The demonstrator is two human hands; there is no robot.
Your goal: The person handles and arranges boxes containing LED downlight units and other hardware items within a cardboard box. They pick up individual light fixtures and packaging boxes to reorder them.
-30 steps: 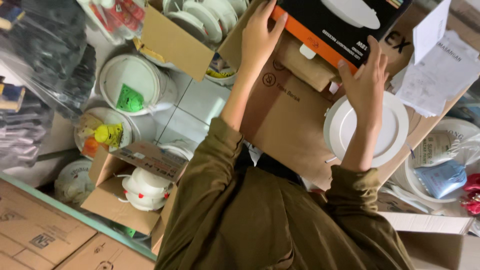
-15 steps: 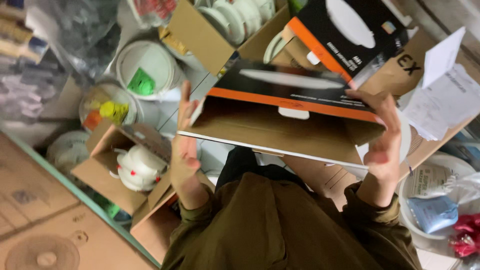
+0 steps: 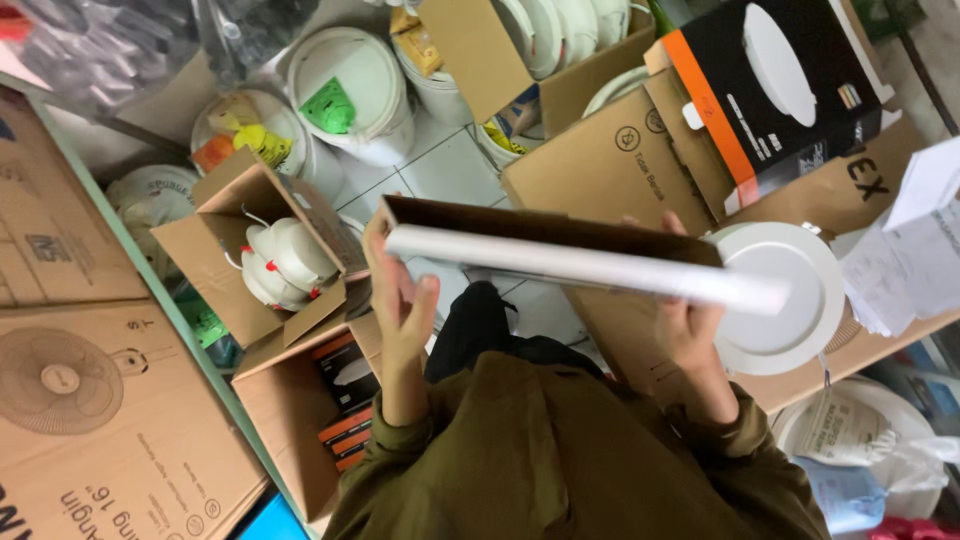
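Both hands share one grip on a single flat cardboard box (image 3: pixel 545 245), held level at chest height and seen edge-on: the left hand (image 3: pixel 400 300) presses its open palm and fingers against the left end, and the right hand (image 3: pixel 690 325) curls around the far right side from beneath, its fingers partly hidden by the box. Its long edge shows white, with plain brown board above. Olive-green sleeves fill the near foreground. Just past the right hand lies one round white disc lamp (image 3: pixel 785 295), smooth and matte, resting on a large brown carton (image 3: pixel 610 165). Below the left hand, an open carton (image 3: pixel 290 400) on the floor holds a stack of flat black-and-orange boxes. Beside it, a smaller open carton (image 3: pixel 215 240) contains a white rounded fitting with red clips. Further off, three white lidded buckets (image 3: pixel 350 90) stand on the tiled floor, and another open carton (image 3: pixel 480 50) holds several white discs on edge. One black-and-orange box (image 3: pixel 775 90) leans at the upper right, with loose papers (image 3: pixel 915 240) near it.
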